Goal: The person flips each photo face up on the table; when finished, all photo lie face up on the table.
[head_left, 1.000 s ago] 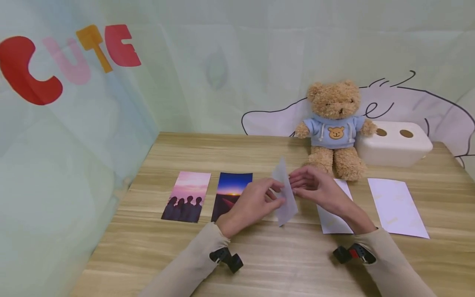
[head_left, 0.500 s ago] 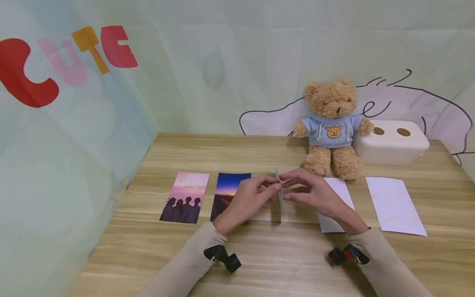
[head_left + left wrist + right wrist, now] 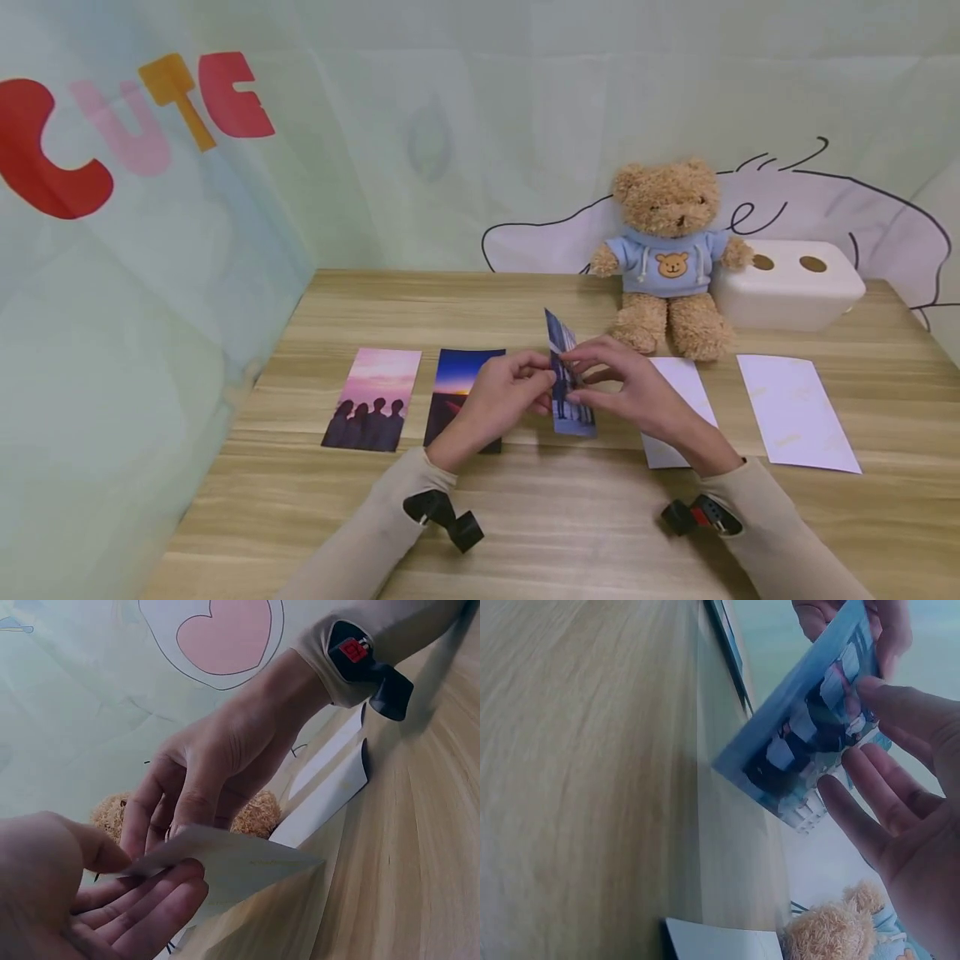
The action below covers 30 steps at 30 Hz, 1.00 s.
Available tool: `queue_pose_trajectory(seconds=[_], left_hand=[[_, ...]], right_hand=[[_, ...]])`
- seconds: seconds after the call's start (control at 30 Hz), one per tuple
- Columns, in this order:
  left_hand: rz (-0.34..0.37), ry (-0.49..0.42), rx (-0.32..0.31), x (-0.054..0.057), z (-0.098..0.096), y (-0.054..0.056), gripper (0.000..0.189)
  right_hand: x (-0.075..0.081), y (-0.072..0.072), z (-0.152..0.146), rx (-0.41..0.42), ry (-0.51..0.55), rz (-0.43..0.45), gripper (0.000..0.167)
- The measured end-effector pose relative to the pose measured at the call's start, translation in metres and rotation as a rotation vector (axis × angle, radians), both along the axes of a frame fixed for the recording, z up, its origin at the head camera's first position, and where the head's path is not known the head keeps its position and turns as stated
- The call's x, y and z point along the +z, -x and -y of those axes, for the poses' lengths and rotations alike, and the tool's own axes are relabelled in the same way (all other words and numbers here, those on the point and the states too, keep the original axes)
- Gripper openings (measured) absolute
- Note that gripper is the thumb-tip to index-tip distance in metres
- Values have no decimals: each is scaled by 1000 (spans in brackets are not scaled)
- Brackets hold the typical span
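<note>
In the head view a photo print (image 3: 573,425) stands nearly upright above the table, its bluish printed face turned toward my right hand. My left hand (image 3: 504,392) pinches its left edge between thumb and fingers. The fingertips of my right hand (image 3: 637,387) touch the printed face; none of them shows on the pale back (image 3: 240,862) in the left wrist view. The right wrist view shows figures printed on the photo. A sunset photo (image 3: 465,383) lies partly under my left hand, and a pink photo with silhouettes (image 3: 371,400) lies farther left.
Two white-backed prints, one (image 3: 671,450) partly behind my right hand and one (image 3: 798,412) farther right, lie on the wooden table (image 3: 570,517). A teddy bear (image 3: 671,250) sits at the back beside a white box (image 3: 795,287) with two oval spots.
The photo print has turned from showing its pale back, through edge-on, to showing its printed face. My right hand has come in from the right and its fingertips now touch the print.
</note>
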<state>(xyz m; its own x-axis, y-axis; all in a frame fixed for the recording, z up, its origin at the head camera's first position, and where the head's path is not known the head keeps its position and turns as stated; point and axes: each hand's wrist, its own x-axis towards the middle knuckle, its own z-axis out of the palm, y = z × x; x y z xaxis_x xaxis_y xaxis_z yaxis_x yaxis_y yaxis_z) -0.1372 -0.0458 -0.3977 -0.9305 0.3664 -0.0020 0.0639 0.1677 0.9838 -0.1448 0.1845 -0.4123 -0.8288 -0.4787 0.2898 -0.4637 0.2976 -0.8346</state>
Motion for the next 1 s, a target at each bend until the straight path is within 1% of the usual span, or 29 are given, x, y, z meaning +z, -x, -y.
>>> queue_pose_trajectory(seconds=[0.13, 0.23, 0.43, 0.63, 0.8, 1.0], left_hand=[[-7, 20, 17, 0, 0, 0, 21], [-7, 40, 47, 1, 0, 0, 21], [5, 15, 89, 3, 1, 1, 19], [-20, 3, 129, 3, 3, 3, 26], [-67, 1, 149, 2, 6, 5, 33], [-90, -20, 160, 4, 6, 5, 35]], right_hand=[[2, 0, 1, -39, -31, -39, 40], [3, 0, 1, -83, -52, -68, 35], [0, 3, -1, -174, -77, -89, 27], [-2, 5, -4, -266, -110, -107, 22], [-2, 7, -5, -319, -130, -89, 21], [-3, 7, -7, -375, -140, -34, 23]])
